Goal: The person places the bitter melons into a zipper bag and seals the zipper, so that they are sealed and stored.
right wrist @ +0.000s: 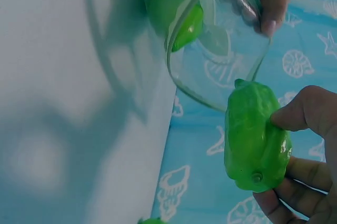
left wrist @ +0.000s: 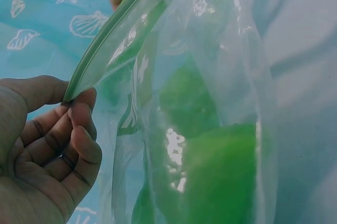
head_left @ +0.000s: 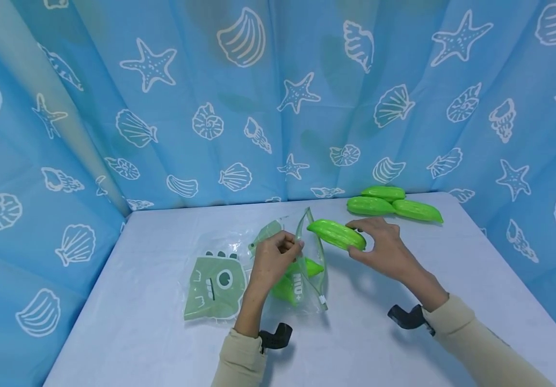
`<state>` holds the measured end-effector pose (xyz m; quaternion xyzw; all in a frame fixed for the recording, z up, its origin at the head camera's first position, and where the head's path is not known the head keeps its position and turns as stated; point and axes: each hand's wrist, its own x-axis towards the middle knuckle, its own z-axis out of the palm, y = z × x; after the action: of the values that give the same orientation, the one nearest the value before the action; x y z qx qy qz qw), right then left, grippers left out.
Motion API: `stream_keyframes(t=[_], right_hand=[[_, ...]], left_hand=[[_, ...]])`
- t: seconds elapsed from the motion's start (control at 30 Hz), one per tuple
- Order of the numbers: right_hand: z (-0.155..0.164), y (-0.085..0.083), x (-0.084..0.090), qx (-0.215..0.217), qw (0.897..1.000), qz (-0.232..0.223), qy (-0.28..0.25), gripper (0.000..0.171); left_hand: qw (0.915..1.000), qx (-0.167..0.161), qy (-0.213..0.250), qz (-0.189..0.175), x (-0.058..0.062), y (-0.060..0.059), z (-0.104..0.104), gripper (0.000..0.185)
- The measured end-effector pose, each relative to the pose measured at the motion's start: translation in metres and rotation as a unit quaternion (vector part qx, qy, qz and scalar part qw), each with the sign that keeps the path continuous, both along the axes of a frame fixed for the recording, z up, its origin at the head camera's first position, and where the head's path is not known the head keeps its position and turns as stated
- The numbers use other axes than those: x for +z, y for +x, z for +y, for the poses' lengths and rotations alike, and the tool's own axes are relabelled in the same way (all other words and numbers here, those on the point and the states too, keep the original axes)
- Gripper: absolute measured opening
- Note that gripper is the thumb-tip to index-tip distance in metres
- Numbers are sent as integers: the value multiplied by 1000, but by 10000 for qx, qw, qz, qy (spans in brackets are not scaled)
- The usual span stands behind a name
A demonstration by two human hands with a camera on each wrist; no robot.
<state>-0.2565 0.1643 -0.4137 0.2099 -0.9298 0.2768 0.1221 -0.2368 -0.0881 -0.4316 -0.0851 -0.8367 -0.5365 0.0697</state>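
Hands meet over the middle of the pale table (head_left: pixel 128 322): our left hand (head_left: pixel 274 258) pinches the green zip edge of a clear plastic bag (head_left: pixel 309 269) between thumb and curled fingers (left wrist: pixel 79 129), lifting that side so the mouth stands open toward the right. Inside the bag we see green toy vegetables (head_left: pixel 289 282) lying low against the tabletop, their shapes blurred by the film. Our right hand (head_left: pixel 385 248) grips another green ridged toy vegetable (head_left: pixel 337 234) by its far end, thumb on one side and fingers beneath, and holds it just at the bag's opening with its pointed tip toward the rim; from the right wrist view the tip (right wrist: pixel 239 83) sits just outside the rim, not yet within. A flat bag printed with a green dinosaur face (head_left: pixel 215 287) lies on the table just left of the open bag. Three more green toy vegetables (head_left: pixel 394 205) rest together near the far right edge, well apart from the hands. Blue curtains with white shells and starfish (head_left: pixel 278 97) close in the table on three sides.
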Motion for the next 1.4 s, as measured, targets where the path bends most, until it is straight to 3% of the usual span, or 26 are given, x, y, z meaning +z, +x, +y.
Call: stream_keyframes(t=[0.17, 0.63, 1.4], right_hand=[[-12, 2, 4, 382, 9988, 249, 181, 44], [-29, 2, -4, 789, 9946, 568, 358, 43], [-58, -6, -15, 973, 9941, 247, 415, 45]], left_hand=[[10000, 31, 1, 45, 0, 0, 0, 14], [10000, -20, -1, 93, 0, -1, -1, 13], [9999, -13, -15, 115, -1, -1, -2, 13]])
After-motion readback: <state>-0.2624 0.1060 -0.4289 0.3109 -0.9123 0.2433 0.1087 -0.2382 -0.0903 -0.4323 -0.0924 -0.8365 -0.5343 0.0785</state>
